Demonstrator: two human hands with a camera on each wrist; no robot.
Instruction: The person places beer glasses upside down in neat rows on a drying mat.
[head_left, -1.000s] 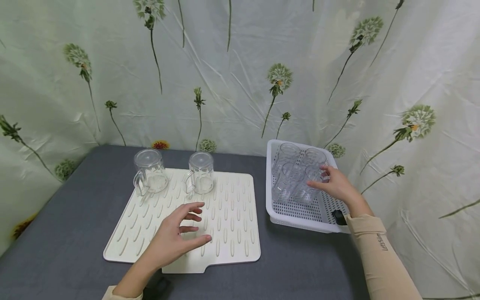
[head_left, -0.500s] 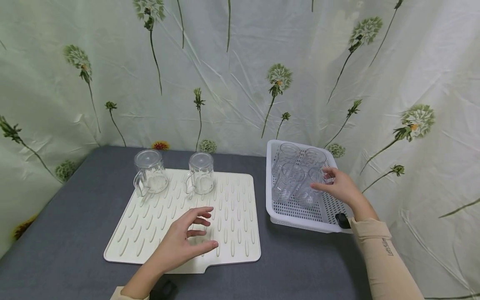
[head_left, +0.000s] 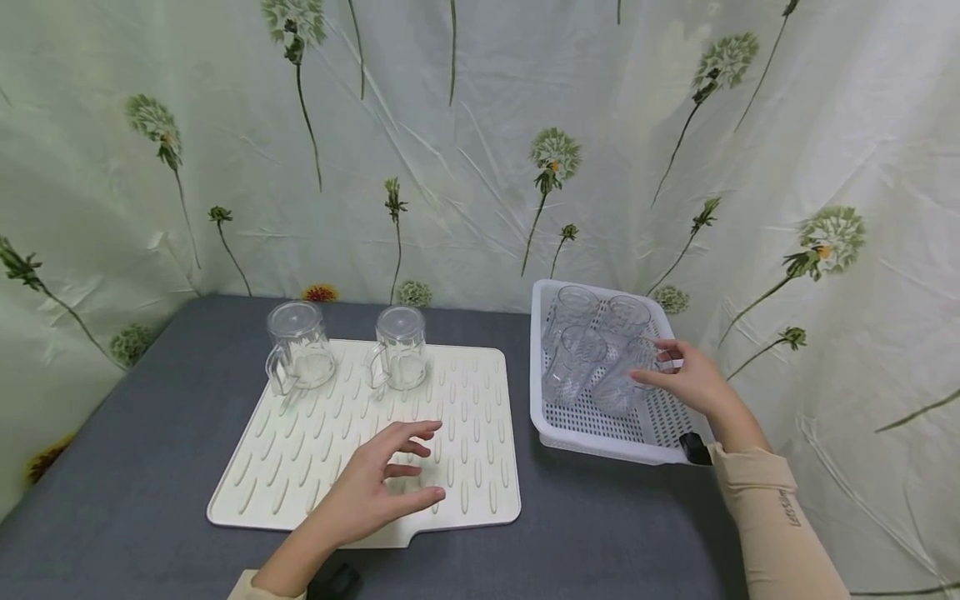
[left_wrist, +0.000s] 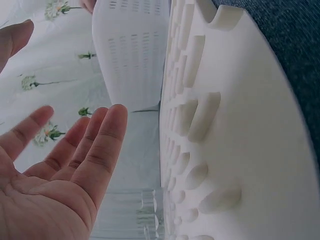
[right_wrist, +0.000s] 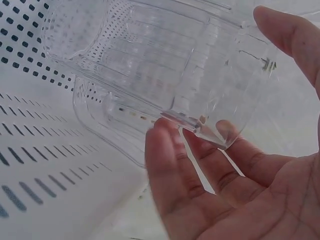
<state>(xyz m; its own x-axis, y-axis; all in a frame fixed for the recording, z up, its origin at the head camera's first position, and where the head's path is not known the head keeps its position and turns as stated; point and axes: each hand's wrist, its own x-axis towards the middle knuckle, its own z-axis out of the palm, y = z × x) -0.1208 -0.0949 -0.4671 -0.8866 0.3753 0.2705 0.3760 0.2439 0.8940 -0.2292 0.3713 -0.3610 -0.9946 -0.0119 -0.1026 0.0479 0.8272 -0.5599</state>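
In the head view my right hand holds a clear glass mug near its upper end, thumb on one side and fingers on the other. This mug tilts inside the white perforated basket; the right wrist view shows its clear wall between thumb and fingers. Other clear glasses stand close beside it. My left hand hovers over the white ribbed drying mat, fingers loosely bent and apart, holding nothing. The left wrist view shows its bare palm.
Two clear glass mugs with handles stand on the far part of the mat, one at the left and one near its middle. A dark grey cloth covers the table. Behind hangs a pale curtain with a dandelion print.
My right hand has drawn a little to the right and toward me, and the mug in it tilts more. My left hand has shifted slightly right and nearer, still holding nothing.
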